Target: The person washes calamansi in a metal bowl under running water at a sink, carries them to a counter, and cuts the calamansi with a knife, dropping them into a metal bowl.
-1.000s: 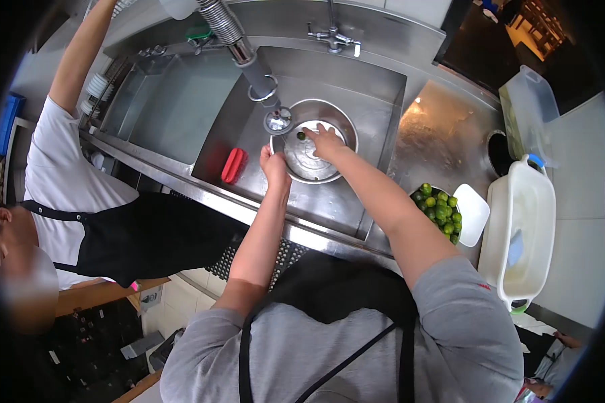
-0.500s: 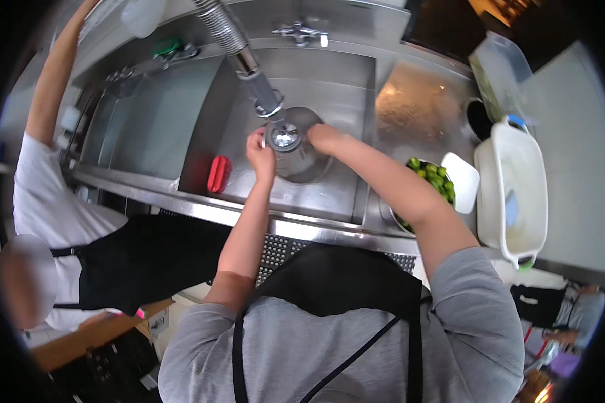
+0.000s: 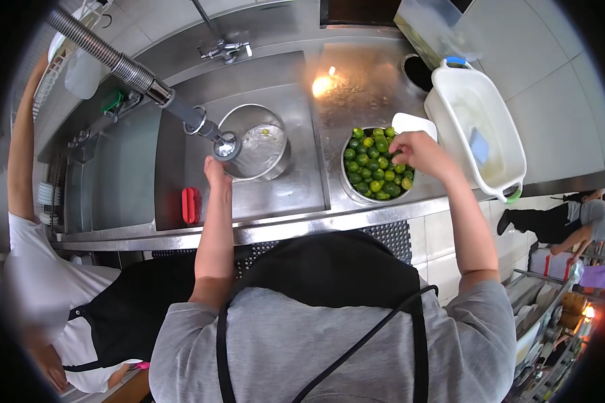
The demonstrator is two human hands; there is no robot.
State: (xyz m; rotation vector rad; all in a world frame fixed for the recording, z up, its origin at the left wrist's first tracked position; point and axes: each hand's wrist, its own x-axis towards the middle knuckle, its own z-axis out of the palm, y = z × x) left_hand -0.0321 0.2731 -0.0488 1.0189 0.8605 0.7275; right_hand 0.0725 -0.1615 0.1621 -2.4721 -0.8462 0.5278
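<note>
My left hand (image 3: 217,172) is closed on the near left rim of a steel pot (image 3: 280,158) in the sink. The spray nozzle (image 3: 226,146) hangs over that pot, with water running into it and a small green citrus fruit (image 3: 265,131) inside. On the counter to the right stands a bowl (image 3: 345,181) heaped with green citrus fruits (image 3: 376,168). My right hand (image 3: 412,149) is over the bowl's right side with its fingers curled at the fruits; whether they grip one is hidden.
A red object (image 3: 190,205) lies at the sink's left. Beyond the bowl are a white lid (image 3: 414,125), a white tub (image 3: 477,127) and a dark round container (image 3: 418,72). A co-worker in a black apron (image 3: 141,302) stands at the left.
My right hand has left the pot and moved right to the fruit bowl. My left hand stays at the pot. The view has turned right, and water now runs into the pot.
</note>
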